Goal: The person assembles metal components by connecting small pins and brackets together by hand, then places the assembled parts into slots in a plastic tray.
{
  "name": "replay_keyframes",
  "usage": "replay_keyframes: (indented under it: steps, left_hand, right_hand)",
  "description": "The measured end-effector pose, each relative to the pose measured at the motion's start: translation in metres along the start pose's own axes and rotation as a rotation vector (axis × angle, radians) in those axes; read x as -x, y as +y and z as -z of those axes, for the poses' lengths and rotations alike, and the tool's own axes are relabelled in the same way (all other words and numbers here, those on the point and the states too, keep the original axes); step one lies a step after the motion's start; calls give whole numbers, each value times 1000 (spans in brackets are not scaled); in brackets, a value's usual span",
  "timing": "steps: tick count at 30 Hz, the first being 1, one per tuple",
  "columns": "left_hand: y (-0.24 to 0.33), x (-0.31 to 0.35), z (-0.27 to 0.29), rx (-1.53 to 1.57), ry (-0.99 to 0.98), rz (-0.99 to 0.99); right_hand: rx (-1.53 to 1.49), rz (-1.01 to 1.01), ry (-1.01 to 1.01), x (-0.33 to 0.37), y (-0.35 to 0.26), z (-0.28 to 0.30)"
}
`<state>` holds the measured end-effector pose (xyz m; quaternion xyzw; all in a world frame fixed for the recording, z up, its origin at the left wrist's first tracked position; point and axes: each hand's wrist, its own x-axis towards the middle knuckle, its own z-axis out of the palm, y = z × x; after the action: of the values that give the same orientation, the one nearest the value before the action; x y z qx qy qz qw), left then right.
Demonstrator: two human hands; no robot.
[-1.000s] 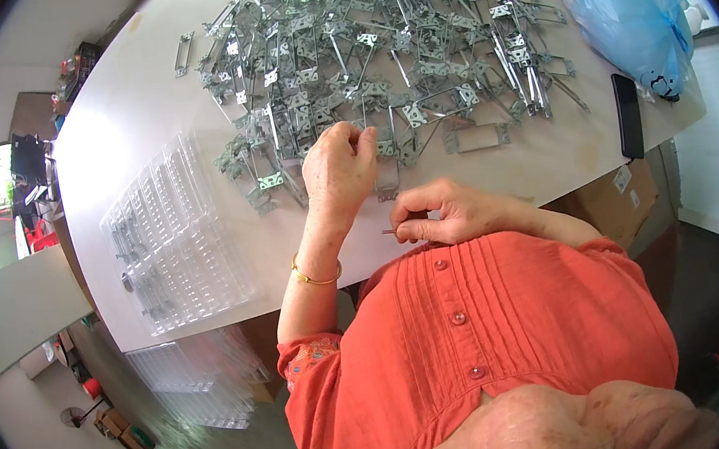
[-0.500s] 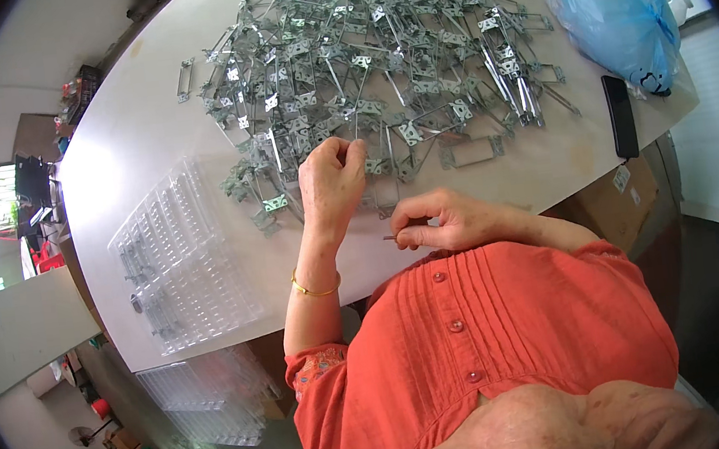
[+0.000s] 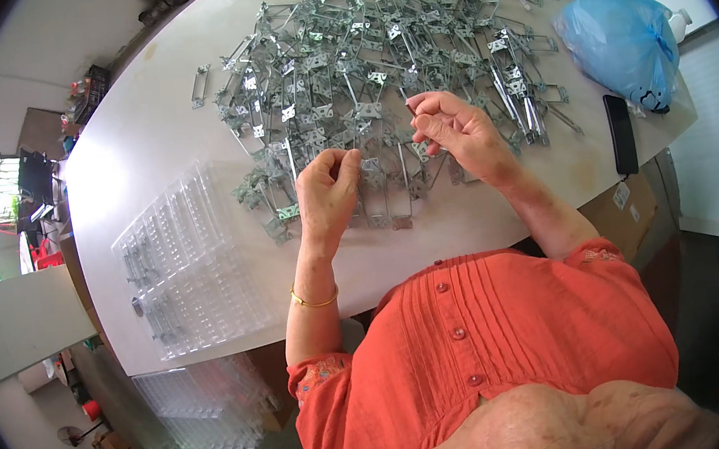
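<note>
**Close finger work at a heap of metal brackets [image 3: 334, 77]**

Seen from above: thin, frame-shaped brackets in a tangle across the middle and far part of a pale table [image 3: 509, 212]. At the heap's near edge, a left hand [image 3: 327, 197], thumb and forefinger drawn narrow; cannot tell what, if anything, between them. To its right and slightly farther, a right hand [image 3: 465, 137], apparently holding a thin dark piece [image 3: 409, 110] between thumb and forefinger. On the left, clear plastic trays [image 3: 198, 287]; on the right, a blue bag [image 3: 618, 40] and a dark phone [image 3: 621, 134].

To handle well, as a judgement: keep both pinches light but firm. Steady with the left, move with the right. Free any bracket slowly from hooked neighbours, without bending its slim bars.
</note>
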<state>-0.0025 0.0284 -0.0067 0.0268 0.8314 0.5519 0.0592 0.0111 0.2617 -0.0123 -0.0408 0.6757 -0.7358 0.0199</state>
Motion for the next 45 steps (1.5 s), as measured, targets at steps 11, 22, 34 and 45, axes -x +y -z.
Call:
replay_keyframes:
  steps: [11,22,34,45]
  left_hand:
    - [7,-11,5,-30,-62,-282]
    - [11,-21,3,874,-412,129]
    - [11,-20,16,642,-145,106]
    - [0,-15,12,530,-167,-52]
  right_hand:
    - [-28,27,-101,-37,-16,-19]
    - [-113,145,-137,-42,-20,-45]
    - [171,203,-1,-41,-24,-42]
    - [318,140,-4,-36,-35,-48]
